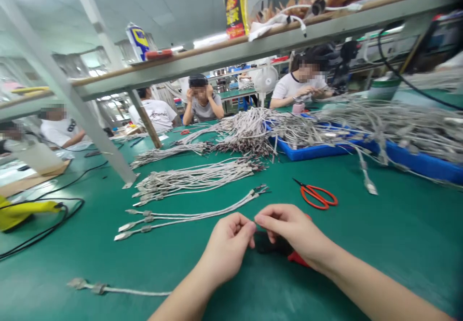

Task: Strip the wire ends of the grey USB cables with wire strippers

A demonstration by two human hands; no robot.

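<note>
Your left hand and right hand pinch closed nearly tip to tip, on what I cannot tell, a white plug-ended cable running behind your left forearm.

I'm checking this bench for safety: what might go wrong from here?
The pointed orange-handled scissors lie just beyond the right hand, so reaching that way might risk a nick. The lone cable at lower left disappears at the left forearm, which could snag it.
</note>
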